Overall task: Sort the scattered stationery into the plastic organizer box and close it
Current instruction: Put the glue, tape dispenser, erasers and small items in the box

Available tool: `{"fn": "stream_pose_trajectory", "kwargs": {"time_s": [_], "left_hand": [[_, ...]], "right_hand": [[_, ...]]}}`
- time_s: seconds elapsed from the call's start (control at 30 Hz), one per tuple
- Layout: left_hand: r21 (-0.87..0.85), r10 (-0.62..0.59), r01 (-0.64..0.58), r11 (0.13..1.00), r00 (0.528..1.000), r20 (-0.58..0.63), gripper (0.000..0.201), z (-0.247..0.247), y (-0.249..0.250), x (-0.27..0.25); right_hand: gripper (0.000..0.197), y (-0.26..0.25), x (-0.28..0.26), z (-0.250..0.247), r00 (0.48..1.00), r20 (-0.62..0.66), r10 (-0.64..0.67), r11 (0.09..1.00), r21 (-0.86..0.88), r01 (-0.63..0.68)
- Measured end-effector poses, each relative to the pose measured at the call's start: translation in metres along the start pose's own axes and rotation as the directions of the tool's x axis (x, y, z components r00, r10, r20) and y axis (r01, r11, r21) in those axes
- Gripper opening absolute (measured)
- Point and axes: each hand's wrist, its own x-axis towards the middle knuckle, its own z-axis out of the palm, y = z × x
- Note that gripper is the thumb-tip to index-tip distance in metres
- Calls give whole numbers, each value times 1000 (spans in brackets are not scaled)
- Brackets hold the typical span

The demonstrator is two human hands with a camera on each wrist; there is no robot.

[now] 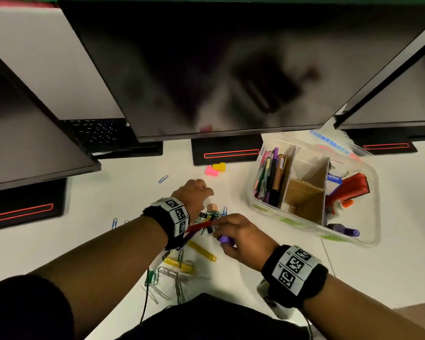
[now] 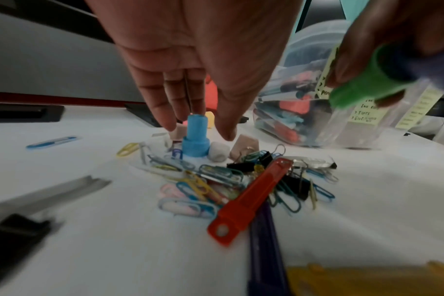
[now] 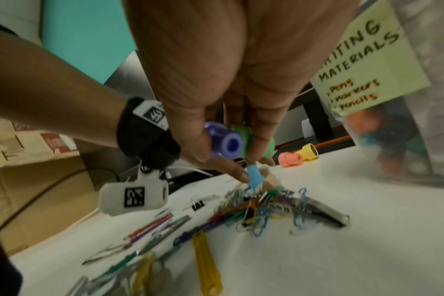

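A pile of coloured paper clips [image 1: 211, 217] and black binder clips [image 2: 243, 166] lies on the white desk. A small blue cap [image 2: 194, 138] stands upright at the pile's far side. My left hand [image 2: 203, 124] reaches down over it with straight fingers, fingertips at its top, thumb just to its right. My right hand [image 3: 231, 152] pinches a purple cap [image 3: 226, 142] and a green cap [image 3: 256, 144] just above the pile. The clear organizer box [image 1: 292, 220] stands open to the right, with pens [image 1: 270, 177] in its left compartment.
A red plastic bar [image 2: 251, 200] and a yellow bar [image 1: 201, 250] lie near the pile. Pink [image 1: 211, 171] and yellow [image 1: 219, 166] caps sit by the monitor stand [image 1: 228, 150]. Three monitors overhang the desk's back. More clips and fasteners [image 1: 174, 273] lie at the front edge.
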Motion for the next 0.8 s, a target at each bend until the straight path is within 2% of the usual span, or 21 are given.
{"fn": "stream_pose_trajectory", "kwargs": {"time_s": [0.1,0.2,0.3,0.4,0.47,0.6,0.7,0.8], "left_hand": [[51,24,-25,998,999,27,46,5,4,11],[102,30,-37,994,997,71,45,7,5,17],[129,23,-41,991,990,137,39,6,1,20],[157,52,-78,985,985,162,32,4,1,20],[167,43,-64,984,991,125,28,4,4,20],[199,34,-54,979,994,100,25,9,8,17],[230,46,-67,971,995,92,27,8,8,14],[214,62,-76,974,996,71,29,5,11,11]], "right_hand": [[22,1,-4,-7,997,-70,32,999,35,-30],[26,-2,-7,-18,992,-80,93,994,66,-88],[24,-5,-8,-37,988,-115,99,992,96,-88],[21,-2,-10,-58,970,-205,127,986,135,-100],[20,2,-14,-73,938,-298,178,974,186,-126],[23,21,-29,-99,825,-473,310,950,187,-249],[25,35,-38,-107,749,-428,505,862,215,-458],[40,43,-43,-106,726,-290,624,780,173,-601]]}}
